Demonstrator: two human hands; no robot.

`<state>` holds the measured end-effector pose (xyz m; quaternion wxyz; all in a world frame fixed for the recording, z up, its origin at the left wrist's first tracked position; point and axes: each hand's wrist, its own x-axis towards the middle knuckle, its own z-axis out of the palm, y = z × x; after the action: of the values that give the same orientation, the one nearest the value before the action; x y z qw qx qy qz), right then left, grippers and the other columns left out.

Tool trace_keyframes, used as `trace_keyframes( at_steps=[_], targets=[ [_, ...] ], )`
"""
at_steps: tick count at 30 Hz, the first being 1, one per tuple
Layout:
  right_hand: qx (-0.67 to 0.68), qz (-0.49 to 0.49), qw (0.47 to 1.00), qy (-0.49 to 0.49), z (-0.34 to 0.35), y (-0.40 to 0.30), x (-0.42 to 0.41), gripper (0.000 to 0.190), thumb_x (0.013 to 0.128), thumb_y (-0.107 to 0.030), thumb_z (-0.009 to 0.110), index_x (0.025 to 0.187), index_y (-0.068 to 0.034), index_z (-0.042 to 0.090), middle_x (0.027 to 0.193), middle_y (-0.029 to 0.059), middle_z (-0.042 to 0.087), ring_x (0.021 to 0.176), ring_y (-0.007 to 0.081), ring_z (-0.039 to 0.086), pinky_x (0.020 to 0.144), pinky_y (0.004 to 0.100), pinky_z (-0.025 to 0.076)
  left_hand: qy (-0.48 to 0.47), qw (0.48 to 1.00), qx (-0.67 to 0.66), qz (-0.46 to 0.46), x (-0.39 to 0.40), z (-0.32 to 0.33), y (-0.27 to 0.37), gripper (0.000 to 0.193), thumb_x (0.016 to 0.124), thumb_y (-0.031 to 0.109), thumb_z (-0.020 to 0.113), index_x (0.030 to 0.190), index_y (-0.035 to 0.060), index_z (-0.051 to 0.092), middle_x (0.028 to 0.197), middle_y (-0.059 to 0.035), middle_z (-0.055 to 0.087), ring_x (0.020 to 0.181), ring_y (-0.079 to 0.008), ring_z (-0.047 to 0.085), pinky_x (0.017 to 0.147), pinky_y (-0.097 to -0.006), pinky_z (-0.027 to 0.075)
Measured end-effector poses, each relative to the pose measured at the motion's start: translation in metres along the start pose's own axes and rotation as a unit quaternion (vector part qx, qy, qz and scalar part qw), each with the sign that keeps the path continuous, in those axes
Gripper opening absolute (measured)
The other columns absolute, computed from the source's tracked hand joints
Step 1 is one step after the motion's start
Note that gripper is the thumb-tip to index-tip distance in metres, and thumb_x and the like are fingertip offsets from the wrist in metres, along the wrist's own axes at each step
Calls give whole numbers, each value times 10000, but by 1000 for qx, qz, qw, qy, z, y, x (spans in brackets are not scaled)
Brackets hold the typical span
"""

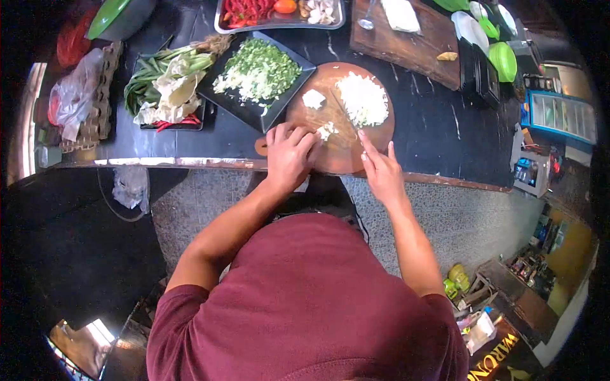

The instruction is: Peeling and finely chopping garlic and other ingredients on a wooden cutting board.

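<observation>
A round wooden chopping board lies at the table's near edge, its handle to the left. My right hand grips a kitchen knife, forefinger along the top of it, blade pointing away across the board. Right of the blade is a large heap of finely chopped white vegetable, perhaps cabbage. A smaller white clump and some loose bits lie to its left. My left hand has curled fingers at the board's near left side, beside the loose bits; whether it holds anything is hidden.
A black square plate of chopped green and white vegetables stands behind my left hand. Farther left are leafy vegetables and egg trays. A metal tray with red chillies and garlic and a rectangular wooden board stand at the back.
</observation>
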<state>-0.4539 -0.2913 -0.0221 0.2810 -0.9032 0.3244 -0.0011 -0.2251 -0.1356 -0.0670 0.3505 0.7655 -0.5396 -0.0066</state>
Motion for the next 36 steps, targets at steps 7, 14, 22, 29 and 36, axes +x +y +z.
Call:
trace_keyframes(
  at_steps=[7,14,22,29,36],
  targets=[
    [5,4,997,72,20,-37,14,595,1169,-212,588,1734,-360,478,1066,198,818,1040,387,796,1316,694,336,-50,998,22,25,-9,-18,-30,212,916,242,860,1116,216,796,1191,56,771,1197,-258,657,871,-487,445],
    [-5,59,994,92,25,-57,14,586,1180,-237,566,1749,-321,451,1266,168,756,1143,408,763,1320,685,327,-27,996,6,80,-9,-20,-37,181,942,287,845,1105,228,793,1156,78,757,1169,-231,650,861,-490,439],
    [-48,3,986,160,61,-75,10,617,1154,-237,626,1750,-279,469,1062,169,832,1040,361,800,1290,743,321,-7,994,68,84,-7,-21,-31,198,929,305,845,1111,247,797,1119,94,746,1121,-226,647,877,-469,411],
    [-61,-7,991,116,53,-71,2,619,1133,-246,656,1730,-313,506,867,123,789,886,314,786,1282,743,339,12,991,104,80,-10,-6,-27,240,889,311,857,1120,278,802,1115,119,761,1062,-210,642,869,-437,410],
    [-118,39,989,79,35,-76,-1,630,1098,-276,697,1703,-358,541,950,112,786,975,310,788,1277,718,358,30,991,101,81,6,0,-11,312,902,293,776,1209,251,809,1309,89,748,1100,-226,636,900,-432,436]
  ],
)
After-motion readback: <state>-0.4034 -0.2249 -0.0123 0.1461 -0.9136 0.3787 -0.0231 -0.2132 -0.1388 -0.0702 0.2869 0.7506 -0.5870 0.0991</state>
